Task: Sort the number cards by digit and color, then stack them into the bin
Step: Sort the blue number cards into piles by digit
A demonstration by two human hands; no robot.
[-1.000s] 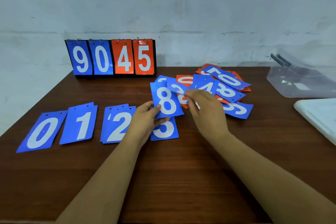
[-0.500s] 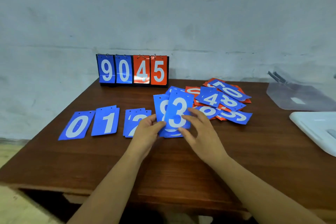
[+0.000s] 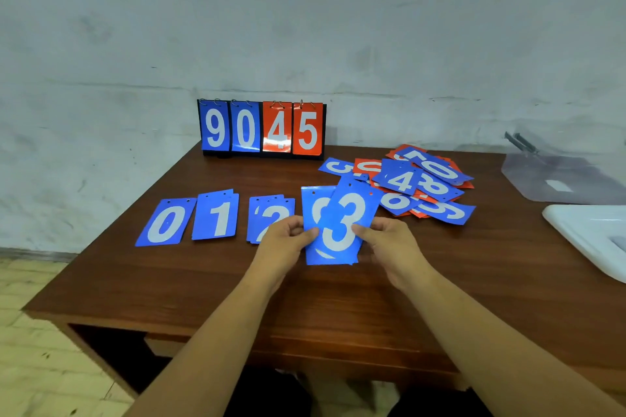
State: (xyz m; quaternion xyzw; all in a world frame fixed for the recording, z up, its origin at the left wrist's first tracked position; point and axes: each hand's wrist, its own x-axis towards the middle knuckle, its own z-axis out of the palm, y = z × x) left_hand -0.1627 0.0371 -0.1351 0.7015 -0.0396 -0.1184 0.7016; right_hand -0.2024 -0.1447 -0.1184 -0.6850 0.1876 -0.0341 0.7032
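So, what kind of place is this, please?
Probably a plain workroom or a bare test room rather than a home. The wall is scuffed and has nothing on it. In front of it is a simple wooden table, which holds a flip scoreboard, loose number cards and a clear plastic bin.

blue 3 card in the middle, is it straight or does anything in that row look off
The blue 3 card is askew: held between the left hand and right hand, its top leans right across another blue card behind it. The 2 pile beside it is slightly fanned.
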